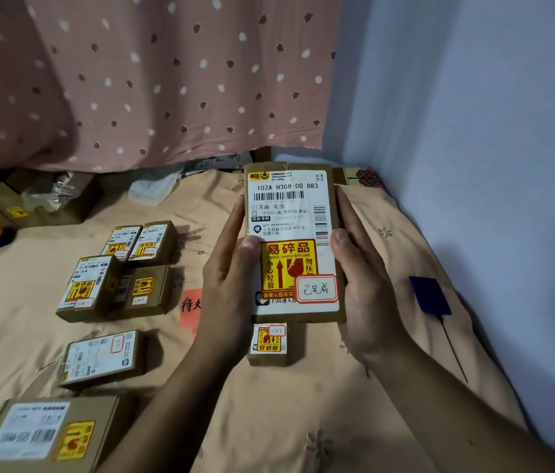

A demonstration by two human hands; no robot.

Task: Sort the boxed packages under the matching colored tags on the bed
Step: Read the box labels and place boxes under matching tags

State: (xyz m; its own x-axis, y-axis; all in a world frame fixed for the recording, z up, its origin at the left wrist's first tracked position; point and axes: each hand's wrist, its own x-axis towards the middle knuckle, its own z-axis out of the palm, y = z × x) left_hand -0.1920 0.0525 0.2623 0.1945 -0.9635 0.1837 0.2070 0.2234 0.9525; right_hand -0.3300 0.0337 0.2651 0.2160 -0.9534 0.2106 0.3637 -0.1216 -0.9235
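Both hands hold one boxed package upright above the bed, label face toward the camera. The left hand clamps the left edge: its thumb lies across the front of the label beside the yellow sticker, and its fingers curl around the left side toward the back. The right hand clamps the right edge in the same way, thumb on the front face, fingers wrapped behind the side wall. Both grips are closed on the package; neither hand touches anything else. The held package is a flat brown cardboard box carrying a white shipping label with barcodes and the printed code "102A H308-00 883", a yellow-and-red fragile sticker, and a small white red-bordered sticker with handwritten characters at the lower right. Seven further boxed packages lie on the bed in clear view: a cluster of four at centre left, one single box below them, one larger box at the lower left corner, and one small box directly beneath the held package. More cartons are piled at the far left under the dotted curtain; their count cannot be determined. Two coloured tags are visible: one orange tag with black handwriting, partly hidden by the left hand, and one dark purple tag with a thin tail, lying on the bed right of the right hand, near the wall.
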